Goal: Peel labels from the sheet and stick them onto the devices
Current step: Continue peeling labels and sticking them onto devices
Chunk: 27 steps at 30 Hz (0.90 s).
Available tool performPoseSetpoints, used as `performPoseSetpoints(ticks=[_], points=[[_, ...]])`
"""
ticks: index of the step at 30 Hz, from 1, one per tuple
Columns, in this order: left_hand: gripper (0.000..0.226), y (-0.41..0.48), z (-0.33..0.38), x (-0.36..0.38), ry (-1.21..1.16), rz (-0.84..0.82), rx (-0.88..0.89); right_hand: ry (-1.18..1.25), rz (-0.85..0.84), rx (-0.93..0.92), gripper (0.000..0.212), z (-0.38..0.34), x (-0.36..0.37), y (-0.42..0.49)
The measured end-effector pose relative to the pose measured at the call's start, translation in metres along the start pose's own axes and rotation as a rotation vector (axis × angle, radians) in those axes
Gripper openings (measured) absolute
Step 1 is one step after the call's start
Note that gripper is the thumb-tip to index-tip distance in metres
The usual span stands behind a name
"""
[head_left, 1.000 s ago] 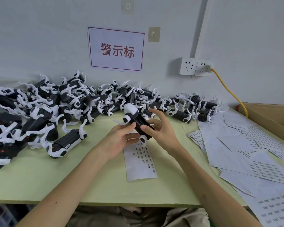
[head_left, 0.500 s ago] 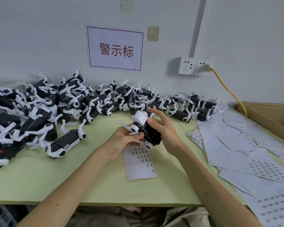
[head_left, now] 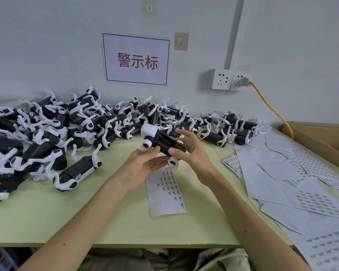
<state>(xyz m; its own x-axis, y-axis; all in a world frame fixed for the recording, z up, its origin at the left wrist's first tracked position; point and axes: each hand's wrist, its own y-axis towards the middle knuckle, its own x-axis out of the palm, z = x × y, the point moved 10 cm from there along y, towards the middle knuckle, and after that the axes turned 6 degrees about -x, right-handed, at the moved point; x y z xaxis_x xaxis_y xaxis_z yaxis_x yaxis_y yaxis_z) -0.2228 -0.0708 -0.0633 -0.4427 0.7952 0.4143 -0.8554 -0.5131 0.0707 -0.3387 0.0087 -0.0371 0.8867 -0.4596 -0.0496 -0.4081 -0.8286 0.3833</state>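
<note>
Holding one black-and-white device (head_left: 162, 141) just above the middle of the frame, both hands grip it. The left hand (head_left: 143, 165) cups it from below with curled fingers, and the right hand (head_left: 193, 153) pinches its near end between thumb and fingers. Directly below them one narrow label sheet (head_left: 165, 194) lies flat on the green worktop (head_left: 47, 212), its top edge hidden by the hands.

A heap of devices (head_left: 82, 122), too tangled to count, runs along the wall from the left edge past centre. A lone device (head_left: 76, 173) lies apart in front of it. Many loose sheets (head_left: 301, 184) overlap at the right, beside a cardboard box (head_left: 325, 141). Two wall sockets (head_left: 231, 79) sit at upper right, with a yellow cable (head_left: 270, 108) plugged into one. A red-lettered sign (head_left: 136, 59) hangs above the heap.
</note>
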Motion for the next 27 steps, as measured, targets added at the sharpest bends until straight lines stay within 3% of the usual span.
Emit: performPoseSetpoints(ticks=[3, 7, 10, 13, 16, 19, 23, 27], points=[[0.048, -0.001, 0.000, 0.002, 0.023, -0.042, -0.017, -0.034, -0.012, -0.034, 0.076, 0.001, 0.004, -0.001], [0.038, 0.000, -0.006, 0.002, 0.086, -0.061, -0.080, 0.019, 0.127, -0.052, 0.066, 0.000, -0.010, 0.000], [0.032, 0.003, -0.018, -0.009, 0.167, 0.035, -0.156, 0.088, 0.271, -0.029, 0.068, 0.001, -0.028, 0.000], [0.034, 0.003, -0.024, -0.021, 0.055, 0.150, -0.200, 0.228, 0.333, -0.005, 0.069, 0.005, -0.041, 0.002], [0.022, 0.004, -0.018, -0.029, -0.149, 0.213, -0.150, 0.438, 0.276, -0.004, 0.064, 0.003, -0.038, 0.005], [0.036, 0.004, -0.014, -0.030, -0.236, 0.201, -0.159, 0.454, 0.148, 0.020, 0.065, -0.002, -0.027, 0.006], [0.048, 0.003, -0.029, -0.010, -0.034, 0.082, -0.295, 0.166, -0.031, 0.016, 0.062, -0.005, -0.004, 0.001], [0.051, -0.002, -0.036, 0.007, 0.132, -0.087, -0.302, 0.015, -0.023, 0.034, 0.060, 0.000, 0.002, -0.001]])
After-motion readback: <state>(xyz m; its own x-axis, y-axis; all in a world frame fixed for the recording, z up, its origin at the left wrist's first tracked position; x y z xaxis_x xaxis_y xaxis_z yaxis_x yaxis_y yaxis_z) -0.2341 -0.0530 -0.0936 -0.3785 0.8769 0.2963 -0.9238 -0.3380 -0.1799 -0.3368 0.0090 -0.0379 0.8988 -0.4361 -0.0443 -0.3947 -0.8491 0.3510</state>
